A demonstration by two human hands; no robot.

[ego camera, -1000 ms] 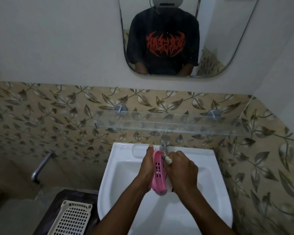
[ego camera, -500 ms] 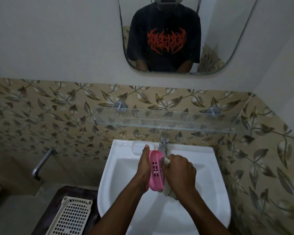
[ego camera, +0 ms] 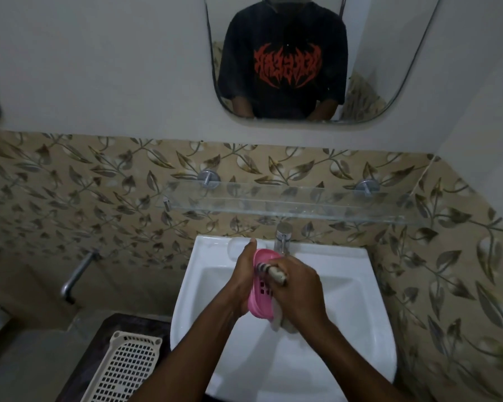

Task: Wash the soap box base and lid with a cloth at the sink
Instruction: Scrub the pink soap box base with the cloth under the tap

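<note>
— Both of our hands meet over the white sink (ego camera: 340, 329). Our left hand (ego camera: 241, 281) wraps its fingers round the back of the pink soap box piece (ego camera: 259, 297), the thumb reaching up past its top end, so that hand is closed on it.

— And our right hand (ego camera: 298, 291) is curled into a fist round the cloth (ego camera: 275, 274). We see a striped end of the cloth poking out above the knuckles and a pale tail hanging below the wrist, and it presses against the inner face of the pink piece.

— Whether we hold the base or the lid, we cannot tell. We do see square slots cut in its face, and it stands on edge, upright between our palms, above the basin.

— What lies in the basin itself?

— Nothing we can make out. The tap (ego camera: 283, 237) stands just behind our hands at the back rim; we cannot tell whether water is running.

— Further out, a cream perforated basket (ego camera: 125, 369) sits on a dark surface to the left of the sink. What it holds is unclear.

— A glass shelf (ego camera: 288, 203) runs along the leaf-patterned tiles (ego camera: 70, 195) above the tap, and the mirror (ego camera: 389, 53) above that reflects our black shirt with red lettering, too stylised for us to read.
</note>
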